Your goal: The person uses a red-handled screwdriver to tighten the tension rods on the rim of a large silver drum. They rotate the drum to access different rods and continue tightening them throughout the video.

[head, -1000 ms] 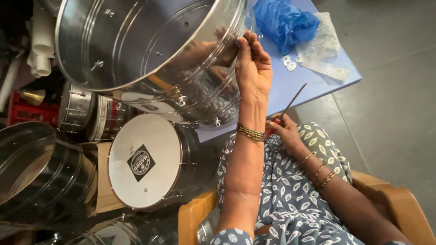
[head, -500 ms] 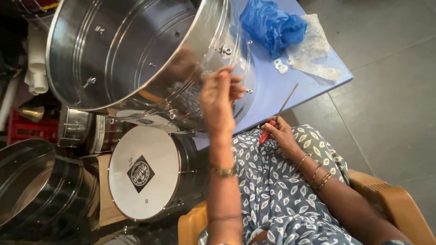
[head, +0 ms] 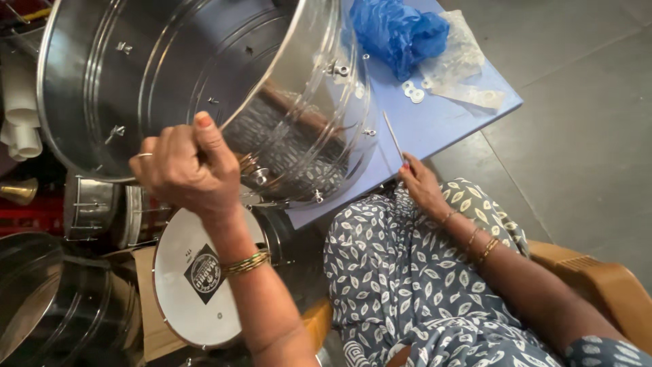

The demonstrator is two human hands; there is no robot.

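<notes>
A large shiny steel drum shell (head: 204,75) lies tilted on its side, its open mouth facing me. My left hand (head: 183,170) grips the near rim of the shell, thumb up on the edge. Small bolts and lugs stick out of the shell's wall. My right hand (head: 421,183) rests by my knee and holds a thin metal rod (head: 394,136) that points up over the blue board (head: 435,129).
A blue plastic bag (head: 397,30), a clear packet (head: 462,61) and white washers (head: 412,90) lie on the blue board. A finished drum with a white head (head: 197,285) sits below the shell, with more steel shells (head: 41,299) at left. I sit on a wooden chair (head: 598,285).
My left hand has moved from the shell's right side down to its near rim. The shell has turned so its mouth faces me more. The right hand stays with the rod.
</notes>
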